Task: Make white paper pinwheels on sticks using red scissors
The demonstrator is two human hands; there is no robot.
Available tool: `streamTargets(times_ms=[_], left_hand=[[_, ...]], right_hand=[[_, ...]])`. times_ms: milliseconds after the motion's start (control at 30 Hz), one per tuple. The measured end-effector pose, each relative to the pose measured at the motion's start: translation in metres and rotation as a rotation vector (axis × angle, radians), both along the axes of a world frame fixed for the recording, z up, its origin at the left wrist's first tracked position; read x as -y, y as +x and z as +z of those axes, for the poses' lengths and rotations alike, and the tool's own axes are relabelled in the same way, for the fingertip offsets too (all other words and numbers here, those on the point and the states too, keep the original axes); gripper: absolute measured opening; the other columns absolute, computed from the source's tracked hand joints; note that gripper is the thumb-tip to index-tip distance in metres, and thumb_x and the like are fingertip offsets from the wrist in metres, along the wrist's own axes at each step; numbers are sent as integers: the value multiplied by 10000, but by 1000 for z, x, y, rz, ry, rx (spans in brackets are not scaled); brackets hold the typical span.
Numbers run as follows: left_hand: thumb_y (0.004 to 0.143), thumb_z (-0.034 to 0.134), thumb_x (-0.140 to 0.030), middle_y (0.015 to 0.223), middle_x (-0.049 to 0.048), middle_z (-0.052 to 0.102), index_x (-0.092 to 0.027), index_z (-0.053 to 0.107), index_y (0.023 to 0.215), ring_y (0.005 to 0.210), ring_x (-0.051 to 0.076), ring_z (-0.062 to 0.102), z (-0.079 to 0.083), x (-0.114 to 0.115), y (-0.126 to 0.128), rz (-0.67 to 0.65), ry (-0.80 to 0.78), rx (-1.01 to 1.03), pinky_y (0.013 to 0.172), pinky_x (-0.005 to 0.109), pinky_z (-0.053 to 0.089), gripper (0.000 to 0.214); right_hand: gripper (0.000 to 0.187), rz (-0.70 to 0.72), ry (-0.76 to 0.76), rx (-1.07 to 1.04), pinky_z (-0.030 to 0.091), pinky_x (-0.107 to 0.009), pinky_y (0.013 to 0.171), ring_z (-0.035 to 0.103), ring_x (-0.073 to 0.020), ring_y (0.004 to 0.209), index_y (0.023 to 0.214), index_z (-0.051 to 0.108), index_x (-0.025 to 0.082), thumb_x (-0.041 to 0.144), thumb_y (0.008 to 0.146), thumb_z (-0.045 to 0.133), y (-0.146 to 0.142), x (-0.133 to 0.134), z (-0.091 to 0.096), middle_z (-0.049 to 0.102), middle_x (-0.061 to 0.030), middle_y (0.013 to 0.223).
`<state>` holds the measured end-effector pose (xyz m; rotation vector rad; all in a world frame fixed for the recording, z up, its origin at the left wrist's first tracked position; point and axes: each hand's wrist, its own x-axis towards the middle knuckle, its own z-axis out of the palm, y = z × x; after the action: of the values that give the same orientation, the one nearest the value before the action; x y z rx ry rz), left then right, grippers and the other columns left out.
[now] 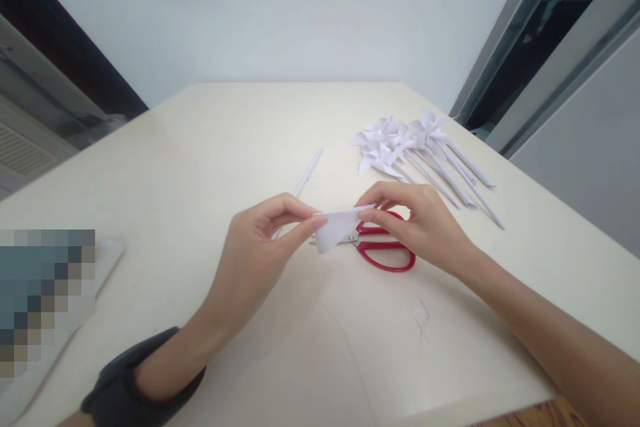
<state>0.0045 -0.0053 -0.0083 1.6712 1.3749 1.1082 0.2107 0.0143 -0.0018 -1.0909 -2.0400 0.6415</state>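
Observation:
Both hands hold one small folded piece of white paper point(336, 228) just above the cream table point(200, 147). My left hand point(260, 240) pinches its left end between thumb and fingers. My right hand point(420, 223) pinches its right end, fingers curled. Red-handled scissors point(385, 248) lie on the table directly under and behind the paper, partly hidden by my right hand. A rolled white paper stick point(307, 173) lies beyond my left hand.
Several finished white paper pinwheels on paper sticks point(415, 147) lie in a pile at the back right. A white sheet with a blurred object point(107, 260) sits at the left edge. The wall lies beyond the table's far edge.

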Motion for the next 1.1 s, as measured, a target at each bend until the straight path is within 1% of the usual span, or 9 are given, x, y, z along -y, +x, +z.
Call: streamTargets(times_ms=[200,267,367,533,600,667,767,933,1100], left_hand=[[789,640,-306,734,-21,622,-213,603,744,732,145,572,2,0,1,7,39,73,654,224,436,110],[813,614,-308,735,-23,603,-212,608,765,723,129,548,2,-4,-1,-62,-6,146,637,208,421,108],[831,595,-320,692,-27,582,-194,618,731,663,104,516,4,-9,-7,-216,-129,169,601,193,400,163],[803,629,-282,672,-27,608,-194,636,703,627,91,517,8,-6,-7,-277,-117,31,528,175,368,133],[790,637,-266,663,-40,590,-211,611,797,611,92,523,6,-6,-4,-337,-219,53,513,175,377,61],[754,671,-254,632,-70,554,-228,533,886,550,81,508,3,-9,-3,-386,-368,128,471,168,364,193],[736,684,-223,612,-77,553,-210,454,834,532,72,512,-2,-17,-3,-420,-459,161,467,159,360,250],[732,681,-161,707,-53,613,-217,404,804,685,114,610,-4,-14,2,-481,-448,232,575,199,431,292],[804,630,-302,615,-50,609,-213,494,821,573,96,555,-1,-12,2,-474,-494,203,523,192,380,164]], right_hand=[[159,-32,139,23,370,-217,544,523,-90,578,696,604,179,216,848,574,-3,5,-3,628,20,645],[173,-25,151,-20,358,-214,541,497,-85,567,684,583,176,221,851,571,-5,7,-4,608,24,630],[196,40,59,-93,348,-204,552,494,-79,594,678,575,164,236,859,559,-11,10,-3,593,24,646],[317,170,-245,-128,280,-202,492,412,-62,550,651,510,159,355,898,479,-23,17,-6,456,44,587],[391,130,-227,-128,233,-217,463,336,-55,490,566,430,159,369,892,487,-24,18,-9,360,58,510],[449,26,-153,-177,238,-226,472,308,-55,472,526,370,160,376,912,447,-23,18,-11,323,58,478],[438,-63,-125,-188,264,-225,494,333,-58,488,559,389,163,398,930,396,-22,15,-13,354,54,497],[422,168,-359,-39,166,-243,451,261,-49,478,550,363,160,384,889,478,-25,14,-18,290,58,509],[404,251,-456,-384,177,-227,453,239,-37,479,563,382,157,367,892,485,-26,17,-18,286,65,531]])
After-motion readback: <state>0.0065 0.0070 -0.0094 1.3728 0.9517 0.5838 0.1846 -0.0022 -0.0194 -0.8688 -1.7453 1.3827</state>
